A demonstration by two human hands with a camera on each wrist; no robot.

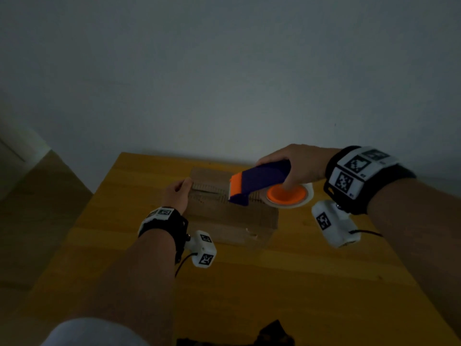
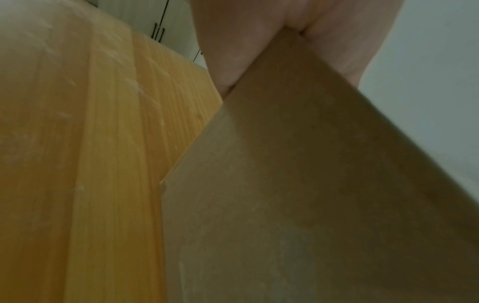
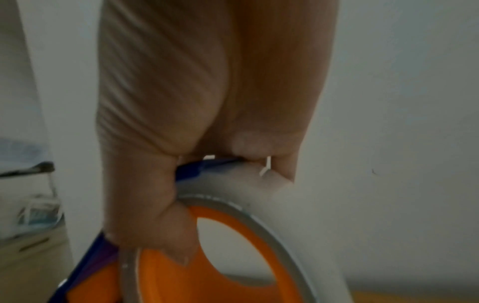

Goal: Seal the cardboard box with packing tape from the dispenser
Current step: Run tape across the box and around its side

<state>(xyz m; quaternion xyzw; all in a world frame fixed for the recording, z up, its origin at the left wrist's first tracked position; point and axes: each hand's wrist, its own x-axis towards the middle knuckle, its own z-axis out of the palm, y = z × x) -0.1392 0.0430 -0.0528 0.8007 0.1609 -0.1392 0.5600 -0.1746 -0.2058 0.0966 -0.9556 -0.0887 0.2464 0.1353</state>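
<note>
A brown cardboard box (image 1: 232,218) lies on the yellow wooden table (image 1: 299,283), its flaps closed. My left hand (image 1: 175,196) holds the box's left end, thumb on top; in the left wrist view the fingers (image 2: 225,61) clasp the box (image 2: 311,184) at its upper edge. My right hand (image 1: 296,163) grips a blue and orange tape dispenser (image 1: 259,181) with a white tape roll (image 1: 287,196), held over the right half of the box top, orange front end pointing left. The right wrist view shows the fingers (image 3: 166,205) curled round the tape dispenser (image 3: 194,276) at its roll.
A plain white wall (image 1: 224,71) stands just behind the table. The wooden floor (image 1: 37,196) shows to the left. A dark object (image 1: 269,333) lies at the table's near edge. A white sleeve (image 1: 87,333) sits at the bottom left.
</note>
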